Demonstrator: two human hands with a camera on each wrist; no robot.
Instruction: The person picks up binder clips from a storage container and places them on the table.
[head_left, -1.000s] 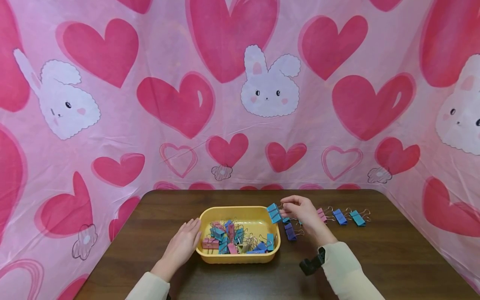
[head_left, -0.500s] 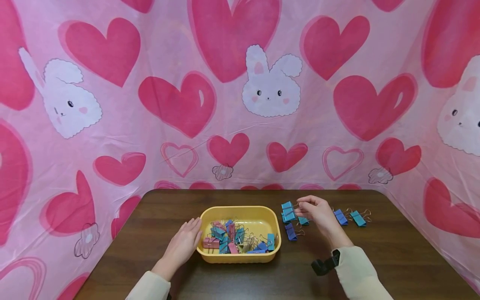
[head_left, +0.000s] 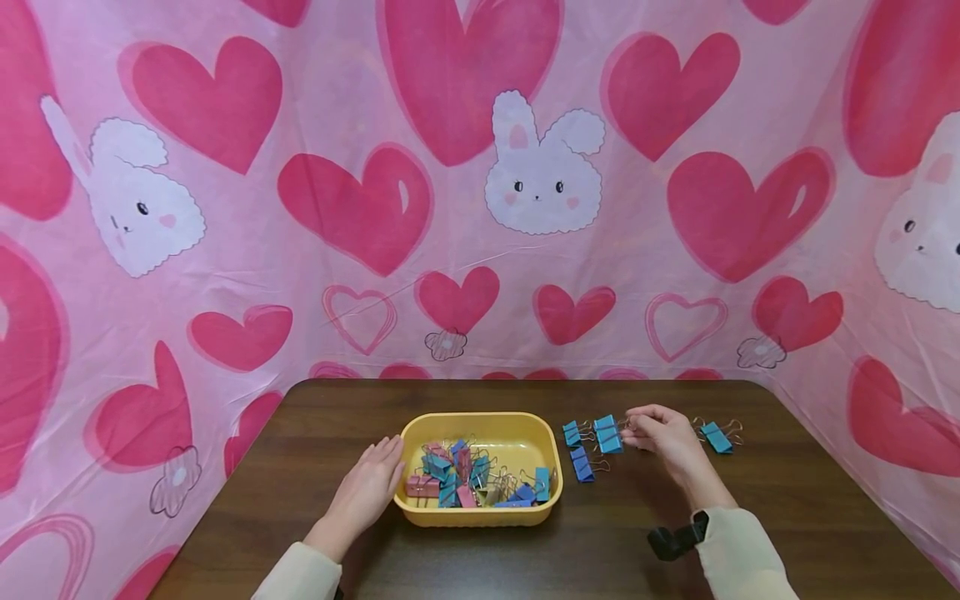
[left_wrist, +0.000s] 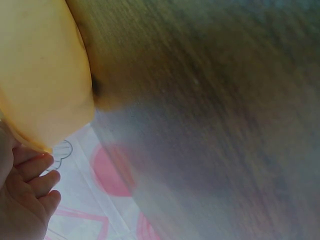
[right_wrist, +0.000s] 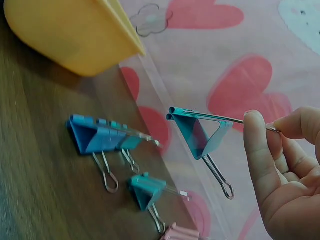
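My right hand (head_left: pixel 667 442) pinches a light blue binder clip (head_left: pixel 609 435) by one wire handle. In the right wrist view that binder clip (right_wrist: pixel 197 132) hangs above the table, its other handle pointing down. Below and beside it sit a blue-violet clip (right_wrist: pixel 87 137), a teal clip (right_wrist: pixel 145 190) and part of a pink clip (right_wrist: pixel 180 233). My left hand (head_left: pixel 363 483) rests against the left side of a yellow plastic bin (head_left: pixel 480 518), fingers straight. The left wrist view shows the fingers (left_wrist: pixel 42 185) right at the rim of the bin (left_wrist: pixel 45 75).
Inside the bin lie several mixed pink, teal and blue binder clips (head_left: pixel 447 487). On the dark wooden table (head_left: pixel 787 517), a teal clip (head_left: pixel 573 433) and a violet clip (head_left: pixel 582 465) sit right of the bin, another teal clip (head_left: pixel 717 437) farther right. A pink patterned cloth (head_left: pixel 450 208) stands behind.
My right hand has carried the light blue clip from over the bin's right rim rightward, and lower, over the clips on the table. My left hand stays in place.
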